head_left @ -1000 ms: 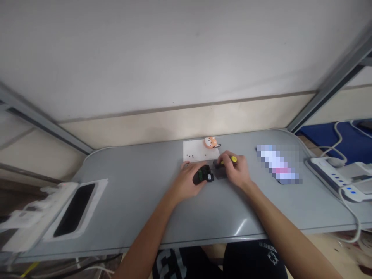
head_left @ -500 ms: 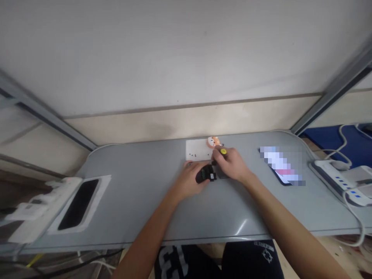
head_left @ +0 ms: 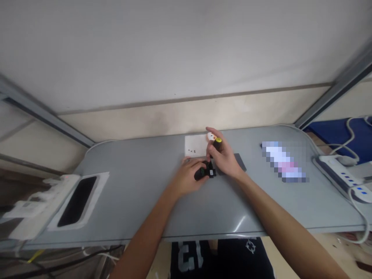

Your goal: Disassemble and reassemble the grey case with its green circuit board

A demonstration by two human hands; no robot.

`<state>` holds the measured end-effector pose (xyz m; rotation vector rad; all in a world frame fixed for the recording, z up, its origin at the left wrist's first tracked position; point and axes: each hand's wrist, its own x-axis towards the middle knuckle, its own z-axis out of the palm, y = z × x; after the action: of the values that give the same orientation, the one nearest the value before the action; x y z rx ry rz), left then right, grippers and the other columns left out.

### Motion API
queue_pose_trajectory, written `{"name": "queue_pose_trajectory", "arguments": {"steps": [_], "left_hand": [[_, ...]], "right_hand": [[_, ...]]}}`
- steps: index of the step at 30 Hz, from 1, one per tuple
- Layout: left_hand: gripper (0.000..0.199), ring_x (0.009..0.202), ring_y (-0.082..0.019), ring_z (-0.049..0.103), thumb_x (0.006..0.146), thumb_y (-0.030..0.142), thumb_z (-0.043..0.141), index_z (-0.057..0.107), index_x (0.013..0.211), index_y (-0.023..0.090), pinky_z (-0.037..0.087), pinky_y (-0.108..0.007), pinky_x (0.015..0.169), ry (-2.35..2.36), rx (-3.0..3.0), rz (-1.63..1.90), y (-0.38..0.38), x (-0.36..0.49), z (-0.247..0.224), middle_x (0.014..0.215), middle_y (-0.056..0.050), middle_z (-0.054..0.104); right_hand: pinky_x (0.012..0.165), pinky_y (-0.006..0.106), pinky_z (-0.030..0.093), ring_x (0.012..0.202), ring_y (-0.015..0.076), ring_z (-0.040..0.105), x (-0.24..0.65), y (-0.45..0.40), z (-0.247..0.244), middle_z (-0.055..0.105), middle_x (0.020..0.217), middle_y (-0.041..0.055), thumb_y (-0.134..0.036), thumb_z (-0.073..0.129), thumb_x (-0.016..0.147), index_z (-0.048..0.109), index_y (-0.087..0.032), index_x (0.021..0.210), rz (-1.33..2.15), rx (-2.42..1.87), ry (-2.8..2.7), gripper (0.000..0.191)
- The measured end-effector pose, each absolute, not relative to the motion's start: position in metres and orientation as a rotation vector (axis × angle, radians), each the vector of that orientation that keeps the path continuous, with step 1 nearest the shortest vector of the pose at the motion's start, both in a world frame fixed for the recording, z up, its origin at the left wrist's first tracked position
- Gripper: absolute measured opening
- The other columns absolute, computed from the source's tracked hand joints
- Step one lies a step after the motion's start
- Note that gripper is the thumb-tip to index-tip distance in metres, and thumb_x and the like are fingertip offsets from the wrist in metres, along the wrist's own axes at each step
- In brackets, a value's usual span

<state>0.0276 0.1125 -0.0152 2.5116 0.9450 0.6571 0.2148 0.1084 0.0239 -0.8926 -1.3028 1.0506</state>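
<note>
My left hand is closed round a small black device, pinning it to the table. The device has a green part and a small white label; its kind cannot be made out. In my right hand is a screwdriver with a dark handle and yellow end cap. It stands upright over the device's right part, its tip hardly visible. Behind my hands lies white paper with several tiny dark screws. An orange-and-white animal-face trinket is partly hidden by my right hand.
A dark flat plate lies partly under my right forearm. A phone with a blurred-out screen and a power strip are on the right. On the left, a black phone rests on white paper beside another power strip.
My right hand has moved slightly left with the screwdriver, now over the device, and its fingers reach past the trinket. More of the dark plate shows. My left hand keeps its hold.
</note>
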Motion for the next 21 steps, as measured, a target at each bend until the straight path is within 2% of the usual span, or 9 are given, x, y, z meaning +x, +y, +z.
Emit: {"name": "queue_pose_trajectory", "arguments": {"steps": [3, 4, 6, 9, 12, 14, 17, 19, 21], "left_hand": [[0.021, 0.127, -0.027, 0.063, 0.09, 0.028, 0.072, 0.067, 0.111, 0.027, 0.029, -0.055, 0.122, 0.942, 2.525, 0.658, 0.113, 0.026, -0.016, 0.136, -0.006, 0.068], [0.021, 0.127, -0.027, 0.062, 0.09, 0.028, 0.072, 0.068, 0.111, 0.027, 0.03, -0.054, 0.122, 0.932, 2.524, 0.661, 0.114, 0.026, -0.016, 0.136, -0.006, 0.068], [0.022, 0.128, -0.026, 0.062, 0.091, 0.028, 0.072, 0.068, 0.113, 0.026, 0.035, -0.051, 0.12, 0.906, 2.517, 0.67, 0.115, 0.025, -0.018, 0.137, -0.006, 0.068], [0.022, 0.128, -0.025, 0.061, 0.091, 0.029, 0.075, 0.069, 0.113, 0.026, 0.039, -0.049, 0.118, 0.897, 2.489, 0.67, 0.117, 0.028, -0.02, 0.137, -0.005, 0.067], [0.023, 0.129, -0.025, 0.061, 0.091, 0.031, 0.076, 0.07, 0.113, 0.027, 0.04, -0.049, 0.118, 0.911, 2.471, 0.642, 0.117, 0.031, -0.021, 0.138, -0.004, 0.067], [0.024, 0.13, -0.025, 0.06, 0.092, 0.033, 0.075, 0.07, 0.114, 0.028, 0.041, -0.049, 0.117, 0.916, 2.476, 0.631, 0.118, 0.033, -0.021, 0.138, -0.004, 0.067], [0.024, 0.13, -0.026, 0.06, 0.093, 0.034, 0.074, 0.071, 0.115, 0.027, 0.041, -0.049, 0.117, 0.916, 2.498, 0.631, 0.118, 0.034, -0.021, 0.138, -0.004, 0.067], [0.024, 0.13, -0.026, 0.061, 0.093, 0.034, 0.073, 0.07, 0.117, 0.028, 0.041, -0.05, 0.117, 0.913, 2.513, 0.632, 0.118, 0.033, -0.021, 0.139, -0.004, 0.067], [0.024, 0.128, -0.026, 0.061, 0.094, 0.033, 0.073, 0.07, 0.117, 0.028, 0.041, -0.05, 0.117, 0.908, 2.523, 0.634, 0.118, 0.032, -0.021, 0.139, -0.004, 0.067]], "right_hand": [[0.068, 0.034, 0.05, 0.065, 0.0176, 0.053, 0.216, 0.111, 0.025, 0.051, 0.072, -0.0019, -0.068, 0.037, 0.101, 0.056, -0.03, 0.134, 1.088, -0.854, -1.278, 0.054], [0.071, 0.034, 0.05, 0.068, 0.0176, 0.055, 0.218, 0.111, 0.026, 0.052, 0.074, -0.001, -0.068, 0.036, 0.101, 0.06, -0.028, 0.127, 1.106, -0.842, -1.281, 0.053], [0.076, 0.034, 0.05, 0.078, 0.0179, 0.06, 0.222, 0.111, 0.03, 0.059, 0.083, 0.0014, -0.064, 0.052, 0.097, 0.064, -0.026, 0.107, 1.127, -0.809, -1.3, 0.042], [0.075, 0.032, 0.05, 0.078, 0.0165, 0.063, 0.228, 0.109, 0.034, 0.061, 0.087, 0.0001, -0.054, 0.075, 0.086, 0.051, -0.025, 0.087, 1.165, -0.762, -1.243, 0.037], [0.056, 0.028, 0.041, 0.055, 0.0117, 0.045, 0.228, 0.11, 0.032, 0.045, 0.069, -0.0065, -0.057, 0.074, 0.086, 0.04, -0.027, 0.085, 1.192, -0.803, -1.138, 0.045], [0.051, 0.028, 0.035, 0.051, 0.0123, 0.034, 0.227, 0.112, 0.031, 0.036, 0.065, -0.0067, -0.069, 0.057, 0.092, 0.045, -0.028, 0.091, 1.188, -0.852, -1.113, 0.042], [0.055, 0.031, 0.042, 0.058, 0.0156, 0.042, 0.228, 0.115, 0.032, 0.041, 0.069, -0.0017, -0.072, 0.037, 0.097, 0.054, -0.027, 0.099, 1.206, -0.862, -1.109, 0.048], [0.063, 0.033, 0.048, 0.068, 0.0172, 0.052, 0.231, 0.115, 0.033, 0.051, 0.08, 0.0028, -0.069, 0.05, 0.093, 0.054, -0.025, 0.091, 1.217, -0.829, -1.128, 0.044], [0.065, 0.033, 0.049, 0.071, 0.0166, 0.056, 0.234, 0.116, 0.032, 0.056, 0.088, 0.003, -0.066, 0.066, 0.086, 0.046, -0.025, 0.081, 1.211, -0.797, -1.117, 0.046]]}}
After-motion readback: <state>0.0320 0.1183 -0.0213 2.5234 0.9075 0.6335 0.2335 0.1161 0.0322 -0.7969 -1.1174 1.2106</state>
